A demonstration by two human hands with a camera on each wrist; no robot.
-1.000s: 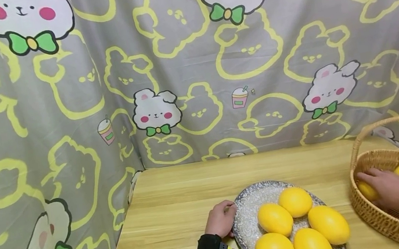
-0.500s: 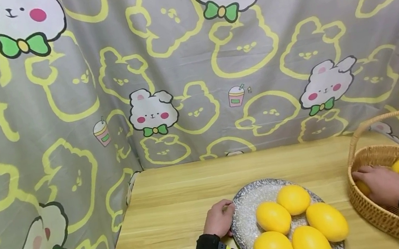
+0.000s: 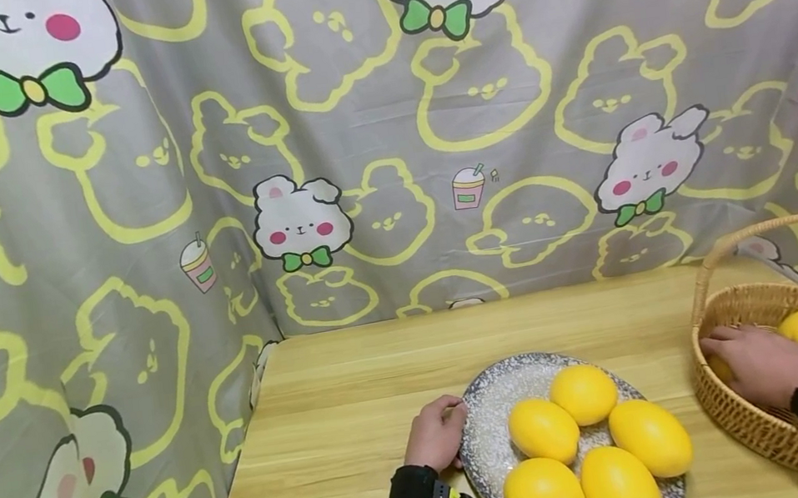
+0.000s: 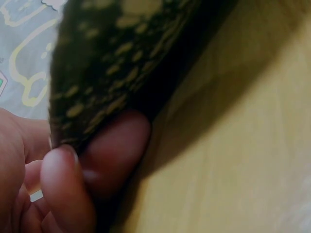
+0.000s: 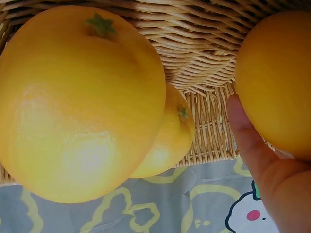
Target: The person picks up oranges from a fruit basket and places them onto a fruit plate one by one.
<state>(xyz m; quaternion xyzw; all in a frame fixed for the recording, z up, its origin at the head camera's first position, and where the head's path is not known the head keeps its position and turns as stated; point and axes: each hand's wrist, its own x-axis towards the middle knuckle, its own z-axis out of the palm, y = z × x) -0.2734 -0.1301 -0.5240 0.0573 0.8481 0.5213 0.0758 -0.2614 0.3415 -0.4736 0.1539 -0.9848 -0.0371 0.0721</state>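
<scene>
My left hand [image 3: 434,434] pinches the left rim of a speckled grey plate [image 3: 486,439]. In the left wrist view, a fingertip [image 4: 124,145] lies under the plate's dark speckled edge [image 4: 116,58]. Several yellow oranges [image 3: 544,432] rest on the plate. At the right, my right hand [image 3: 762,365] reaches into a wicker basket [image 3: 742,439] and grips an orange [image 5: 279,82] at its left end. One digit lies along that orange's side in the right wrist view; the other fingers are hidden. Two more oranges, one large in view [image 5: 77,107], one behind it [image 5: 167,141], show green star-shaped stem ends.
The basket's tall arched handle [image 3: 705,276] rises above the right arm. Basket and plate stand on a light wooden table [image 3: 342,391]. A grey patterned cloth [image 3: 352,120] hangs along the back and left side.
The head view has shifted slightly, so the scene sits a little farther left and higher. My right hand has settled a little deeper over the orange. The left hand stays at the plate rim.
</scene>
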